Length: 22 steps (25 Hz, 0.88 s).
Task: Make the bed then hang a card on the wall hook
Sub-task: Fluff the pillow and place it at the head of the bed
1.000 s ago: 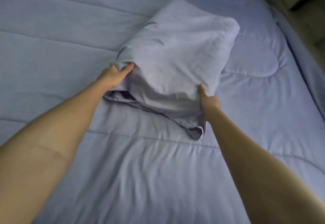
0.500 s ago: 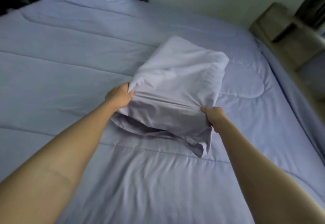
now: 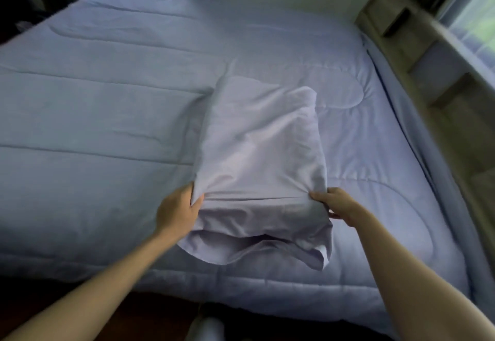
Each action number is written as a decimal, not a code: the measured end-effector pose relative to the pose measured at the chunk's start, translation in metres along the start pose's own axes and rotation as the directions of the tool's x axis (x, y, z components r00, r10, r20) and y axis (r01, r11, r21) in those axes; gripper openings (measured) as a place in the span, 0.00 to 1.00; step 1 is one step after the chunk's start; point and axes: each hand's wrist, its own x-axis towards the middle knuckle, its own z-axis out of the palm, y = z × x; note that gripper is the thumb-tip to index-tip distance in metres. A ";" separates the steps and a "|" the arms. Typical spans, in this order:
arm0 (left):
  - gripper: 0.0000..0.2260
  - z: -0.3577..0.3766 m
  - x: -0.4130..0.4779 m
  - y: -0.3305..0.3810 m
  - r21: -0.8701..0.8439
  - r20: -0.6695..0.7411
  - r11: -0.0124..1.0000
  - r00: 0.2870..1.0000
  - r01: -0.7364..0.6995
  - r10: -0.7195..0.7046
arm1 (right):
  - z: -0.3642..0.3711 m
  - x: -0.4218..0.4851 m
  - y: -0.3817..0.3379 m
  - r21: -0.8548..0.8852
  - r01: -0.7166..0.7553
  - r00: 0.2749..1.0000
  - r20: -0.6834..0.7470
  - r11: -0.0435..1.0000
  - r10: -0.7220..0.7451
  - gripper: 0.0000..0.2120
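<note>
Pillow (image 3: 257, 148) held by its near end on the quilted comforter (image 3: 107, 99), head view: left hand (image 3: 176, 211) bunches the left corner in curled fingers, right hand (image 3: 340, 204) clamps the right corner. Its long axis runs straight away from the person, while the headboard (image 3: 417, 54) lines the bed's right edge, nearer the right hand, so a rightward turn looks due. Count: 1 pillow, 2 hands, 1 comforter; 0 cards or hooks in sight.
</note>
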 end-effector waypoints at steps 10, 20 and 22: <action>0.31 0.027 -0.027 0.012 0.183 -0.096 0.983 0.995 -0.001 0.019 | 0.023 -0.010 0.034 -0.498 0.069 0.839 -0.440 0.864 -0.321 0.26; 0.33 0.093 0.032 0.041 0.398 0.209 0.884 0.962 -0.246 0.174 | 0.106 0.027 0.044 -0.846 0.360 0.804 0.068 0.393 -0.590 0.26; 0.32 0.087 0.045 0.045 0.383 0.190 0.908 0.976 -0.170 0.103 | 0.066 0.033 0.055 -0.834 0.196 0.858 -0.108 0.516 -0.501 0.26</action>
